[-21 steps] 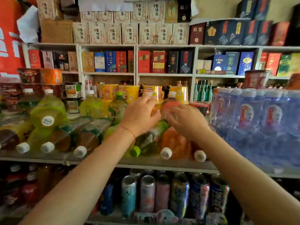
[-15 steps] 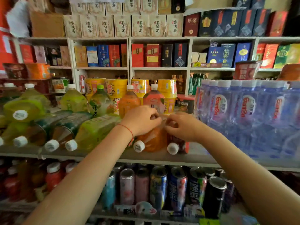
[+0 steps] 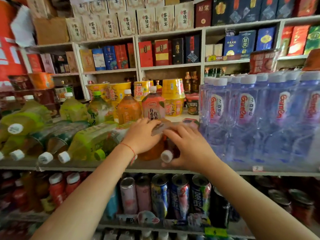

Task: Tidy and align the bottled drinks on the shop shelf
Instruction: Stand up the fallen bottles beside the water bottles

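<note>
The wrapped pack of water bottles [image 3: 259,118] is the bulkiest thing here, standing just to the right of the right hand's fingers; under its soft, crinkled clear film it is likely heavy and would shift as one block, not bottle by bottle. Left of the left hand's fingers, a row of large tea bottles [image 3: 72,141] is lying on its sides, white caps pointing outward over the shelf [image 3: 103,165] edge; these are round, smooth plastic with glossy sleeves, so they are probably apt to roll and slip.

Beyond the fingertips, upright tea bottles [image 3: 128,110] are standing in a line, full and likely weighty, stiff at the shoulder and softer at the belly.

The left hand [image 3: 142,135] is lying curved over the top of the amber bottle [image 3: 152,149], which is lying on its side beneath the palm. The right hand [image 3: 187,146] is curling around the dark red bottle [image 3: 170,149] just beside it, whose white cap [image 3: 165,155] is showing under the thumb side. Both bottles are touching each other between the two hands.

The best hold would likely be around the firm shoulder near the cap.
</note>
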A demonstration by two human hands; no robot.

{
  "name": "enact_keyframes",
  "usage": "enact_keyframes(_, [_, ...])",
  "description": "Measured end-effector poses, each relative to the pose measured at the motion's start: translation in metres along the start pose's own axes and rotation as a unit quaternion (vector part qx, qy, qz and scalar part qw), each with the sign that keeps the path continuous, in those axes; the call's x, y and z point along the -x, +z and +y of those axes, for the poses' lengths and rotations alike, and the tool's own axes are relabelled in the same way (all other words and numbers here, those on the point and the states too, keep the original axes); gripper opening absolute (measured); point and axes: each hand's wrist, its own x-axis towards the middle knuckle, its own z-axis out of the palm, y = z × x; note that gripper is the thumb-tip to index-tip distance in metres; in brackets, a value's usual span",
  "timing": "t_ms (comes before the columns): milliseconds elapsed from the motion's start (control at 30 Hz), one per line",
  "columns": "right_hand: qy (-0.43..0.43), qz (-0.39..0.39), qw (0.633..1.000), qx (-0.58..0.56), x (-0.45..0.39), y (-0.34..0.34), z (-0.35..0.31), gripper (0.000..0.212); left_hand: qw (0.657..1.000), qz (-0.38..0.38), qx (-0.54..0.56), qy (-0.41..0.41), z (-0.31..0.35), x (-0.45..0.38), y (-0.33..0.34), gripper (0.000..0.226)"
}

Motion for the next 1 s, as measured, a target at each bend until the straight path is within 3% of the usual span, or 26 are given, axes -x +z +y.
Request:
enact_keyframes(133, [-0.007,0.076,0.997,-0.013,0.0,0.001,-0.002,0.08,1.0,0.009,0.021,-0.01,-0.004,0.0,0.003,0.049])
enact_keyframes(300, [0.099,0.207,0.969,-0.093,-0.026,-0.017,-0.012,0.055,0.998,0.026,0.052,-0.007,-0.006,-0.003,0.005,0.043])
enact_keyframes(467, [0.212,0.219,0.931,-0.203,-0.064,-0.026,-0.022,0.037,0.996,0.031,0.088,-0.001,-0.007,-0.003,0.002,0.037])
enact_keyframes(733, [0.353,0.23,0.89,-0.173,-0.105,-0.007,0.005,0.038,0.997,0.037,0.069,-0.002,-0.002,-0.002,0.0,0.043])
enact_keyframes(1000, [0.346,0.283,0.881,-0.157,-0.086,0.012,0.013,0.075,0.998,0.036,0.047,0.0,-0.004,-0.002,0.002,0.047])
